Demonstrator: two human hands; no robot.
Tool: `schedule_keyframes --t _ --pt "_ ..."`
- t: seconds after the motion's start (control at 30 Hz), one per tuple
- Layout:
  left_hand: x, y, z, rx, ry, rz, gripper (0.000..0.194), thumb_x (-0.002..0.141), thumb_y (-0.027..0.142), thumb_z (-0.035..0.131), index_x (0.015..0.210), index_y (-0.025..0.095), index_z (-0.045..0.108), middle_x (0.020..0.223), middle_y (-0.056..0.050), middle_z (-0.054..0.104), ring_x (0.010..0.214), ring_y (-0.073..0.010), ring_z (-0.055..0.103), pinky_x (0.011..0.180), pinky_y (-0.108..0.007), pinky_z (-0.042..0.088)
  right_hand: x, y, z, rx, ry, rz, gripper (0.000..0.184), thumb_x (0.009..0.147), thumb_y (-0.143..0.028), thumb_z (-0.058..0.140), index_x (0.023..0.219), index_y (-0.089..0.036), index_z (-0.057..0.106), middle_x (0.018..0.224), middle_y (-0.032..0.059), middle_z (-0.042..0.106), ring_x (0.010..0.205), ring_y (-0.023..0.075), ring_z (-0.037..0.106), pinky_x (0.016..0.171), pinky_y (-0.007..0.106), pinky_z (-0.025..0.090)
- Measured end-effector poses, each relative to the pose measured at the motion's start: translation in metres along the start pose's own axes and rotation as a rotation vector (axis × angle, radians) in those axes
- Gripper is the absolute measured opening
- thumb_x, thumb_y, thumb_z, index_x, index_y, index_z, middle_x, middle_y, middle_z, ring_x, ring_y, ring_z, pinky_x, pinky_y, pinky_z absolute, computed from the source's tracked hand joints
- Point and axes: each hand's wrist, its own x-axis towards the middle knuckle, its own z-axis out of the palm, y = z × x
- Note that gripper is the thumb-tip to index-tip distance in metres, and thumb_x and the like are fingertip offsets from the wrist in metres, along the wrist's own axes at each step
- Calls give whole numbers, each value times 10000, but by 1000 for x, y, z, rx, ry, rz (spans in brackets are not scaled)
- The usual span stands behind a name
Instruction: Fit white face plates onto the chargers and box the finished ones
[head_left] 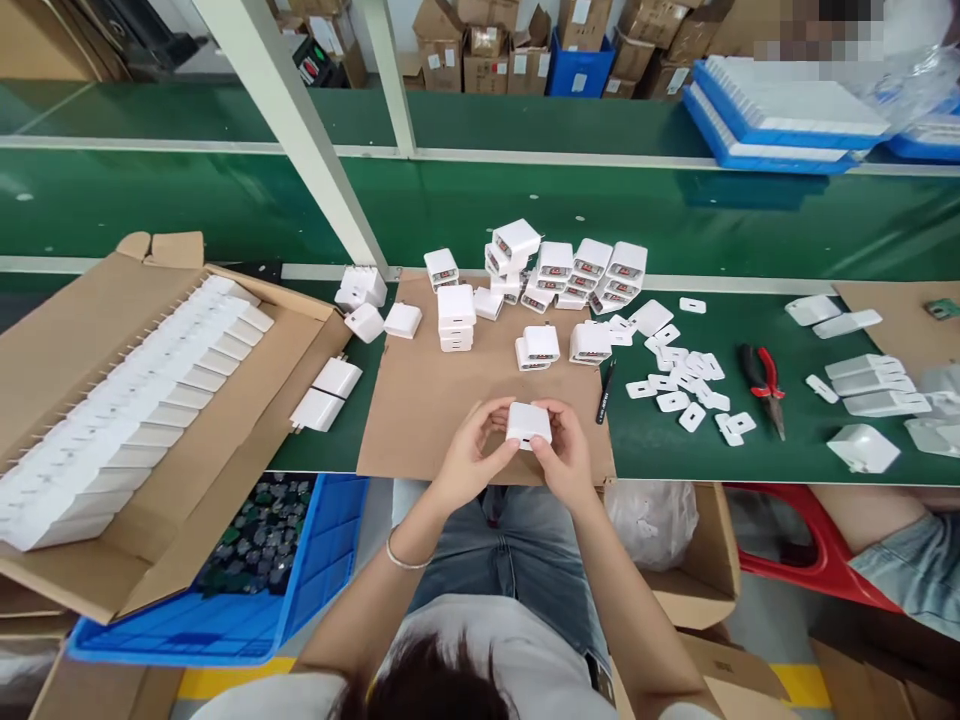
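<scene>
I look down on a glossy green belt (525, 215) that runs across a workbench, with brown cartons stacked along the far wall. My landmark is the flat brown cardboard sheet (442, 400) lying matte on the near strip of the bench.

Far left of the sheet, an open corrugated box (67, 330) holds tight rows of smooth white shells (135, 400). Below it sits a blue plastic crate (315, 560) of small dark parts. Just off the sheet's left edge lie two flat white plug pieces (327, 394).

Over the sheet's near edge, my left hand (469, 455) and right hand (562, 455) meet. Both are pinching one small white charger (529, 424), a rounded, blocky plastic cube, thumbs on its near face and fingers curled behind. It is held just above the sheet, not resting on it. A thin metal bangle (405, 560) rings my left wrist.

At the sheet's far edge, more white cubes stand in a loose pile (562, 270), some showing red-printed labels.

Right of the sheet lies a black pen (604, 392), then a scatter of thin white rounded plates (679, 385). Further right rest red-handled pliers (763, 385), and past them long white covers (870, 385). Another person's denim knee (911, 570) shows at the far right, below the bench.
</scene>
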Motion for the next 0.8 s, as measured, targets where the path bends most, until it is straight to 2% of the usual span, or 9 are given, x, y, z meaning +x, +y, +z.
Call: schedule_keyframes --t 0.1,0.17,0.27,0.33,0.43,0.53,0.73,0.8 --pt "-1 -1 0 -48 33 -23 474 912 423 727 1339 238 634 1182 -102 613 1094 -231 624 1002 -372 526 1 0 5 36 -36 10 400 975 -544 580 1239 -245 613 1099 81 658 957 234 630 821 369 519" --pt "-1 -3 -1 -78 71 -16 436 911 456 721 1275 220 675 1130 -97 622 1046 -226 627 955 -355 531 2 2 6 56 -45 25 458 1003 -603 478 1245 -242 622 1087 87 658 938 239 633 799 373 520" --pt "-1 -7 -1 -121 95 -23 431 903 479 725 1240 213 690 1102 -93 637 1004 -218 629 909 -338 530 3 4 7 94 -47 77 537 1002 -670 399 1260 -245 604 966 64 644 763 205 598 648 330 485" --pt "-1 -8 -1 -117 106 -11 413 905 467 727 1234 219 693 1100 -89 643 978 -206 622 890 -327 522 4 3 7 97 -70 105 530 984 -677 444 1243 -243 603 937 52 642 692 181 562 580 301 454" --pt "-1 -5 1 -56 128 25 333 923 442 710 1180 231 724 1037 -70 639 914 -185 594 843 -306 504 6 0 8 89 -87 142 441 958 -617 561 1172 -238 631 970 51 660 710 167 585 569 279 472" --pt "0 1 2 22 111 29 290 943 455 678 1115 237 759 953 -57 627 864 -182 560 804 -301 489 6 -2 9 102 -59 183 391 955 -579 588 1133 -235 639 941 40 669 689 155 596 556 267 488" --pt "0 -2 0 38 67 2 405 1053 495 437 1138 270 763 1030 -69 656 957 -217 545 826 -324 470 4 0 9 91 -11 179 405 953 -589 573 1104 -220 648 957 53 693 699 161 620 549 269 499" --pt "0 -3 0 56 68 14 420 1052 509 429 1140 265 759 1026 -69 659 959 -221 544 838 -333 465 5 0 9 97 -7 159 397 952 -580 582 1107 -220 645 992 59 705 741 171 644 586 279 517"
